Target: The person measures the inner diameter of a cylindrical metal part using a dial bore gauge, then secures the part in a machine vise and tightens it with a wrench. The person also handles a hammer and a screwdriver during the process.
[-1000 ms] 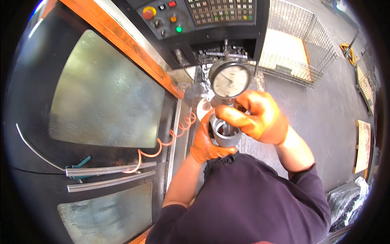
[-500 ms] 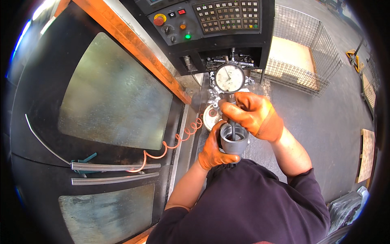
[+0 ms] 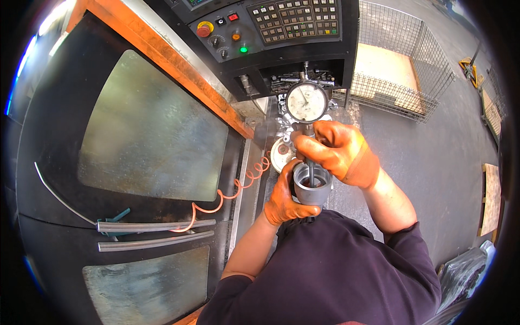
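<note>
A: Left hand [image 3: 285, 196], orange-gloved: closed around the outside of the grey cylindrical metal sleeve [image 3: 312, 187], gripping from the left and below. Sleeve held upright, open end up, in front of the chest, just above the dark shirt [image 3: 336, 271].

B: Right hand [image 3: 337, 152], orange-gloved: closed on the slim metal stem [image 3: 310, 172] of the round white-faced dial bore gauge [image 3: 306, 101]. Stem passing down from the fist into the open bore of the sleeve. Dial upright above the fist, face toward the camera, needle visible; reading too small to tell.

A: Contact inside the bore: hidden by the sleeve wall, not determinable.

B: Surroundings, left: large black machine door [image 3: 59, 162] with a scuffed rectangular window [image 3: 149, 141], bordered along the top by an orange strip [image 3: 173, 67]. Two grey horizontal bar handles [image 3: 154, 225] below the window, a second window beneath them.

A: Orange coiled air hose [image 3: 233, 189]: hanging from the door edge near the left hand, running down to the upper handle.

B: Above: black control panel [image 3: 271, 27] with a grey keypad, a red round button on yellow, several knobs and a lit green lamp. Open recess under the panel, holding small metal parts behind the dial.

A: Right: wire mesh cage [image 3: 411, 59] with a pale board inside, standing on the grey concrete floor [image 3: 444, 151], well apart from both hands.
</note>
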Demonstrator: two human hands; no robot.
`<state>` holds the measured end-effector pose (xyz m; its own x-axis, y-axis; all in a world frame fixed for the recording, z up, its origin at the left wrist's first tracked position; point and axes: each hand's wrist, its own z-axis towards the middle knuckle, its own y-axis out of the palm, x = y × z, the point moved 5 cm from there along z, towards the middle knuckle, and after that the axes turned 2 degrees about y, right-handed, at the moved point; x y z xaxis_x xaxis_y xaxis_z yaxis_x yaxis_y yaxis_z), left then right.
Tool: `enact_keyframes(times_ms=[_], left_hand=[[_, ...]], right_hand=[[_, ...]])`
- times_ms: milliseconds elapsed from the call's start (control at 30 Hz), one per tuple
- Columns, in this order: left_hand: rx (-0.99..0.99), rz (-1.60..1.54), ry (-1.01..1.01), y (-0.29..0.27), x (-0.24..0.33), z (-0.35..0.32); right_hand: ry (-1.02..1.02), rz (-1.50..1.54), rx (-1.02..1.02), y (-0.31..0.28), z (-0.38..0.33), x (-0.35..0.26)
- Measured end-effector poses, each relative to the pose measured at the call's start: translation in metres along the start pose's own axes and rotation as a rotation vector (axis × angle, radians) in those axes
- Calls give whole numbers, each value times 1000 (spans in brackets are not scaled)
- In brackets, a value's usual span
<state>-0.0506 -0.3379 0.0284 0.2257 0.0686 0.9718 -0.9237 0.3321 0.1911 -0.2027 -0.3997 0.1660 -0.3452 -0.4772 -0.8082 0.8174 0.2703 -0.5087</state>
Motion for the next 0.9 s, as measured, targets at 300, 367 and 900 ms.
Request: enact_keyframes(times_ms=[300, 367, 900], left_hand=[[-33, -44, -9, 4, 10, 7], [-24, -28, -9, 3, 9, 7], [22, -17, 11, 10, 20, 7]], right_hand=[[-212, -243, -14, -4, -1, -11], [-171, -205, -34, -4, -1, -9], [-298, -246, 61, -4, -2, -5]])
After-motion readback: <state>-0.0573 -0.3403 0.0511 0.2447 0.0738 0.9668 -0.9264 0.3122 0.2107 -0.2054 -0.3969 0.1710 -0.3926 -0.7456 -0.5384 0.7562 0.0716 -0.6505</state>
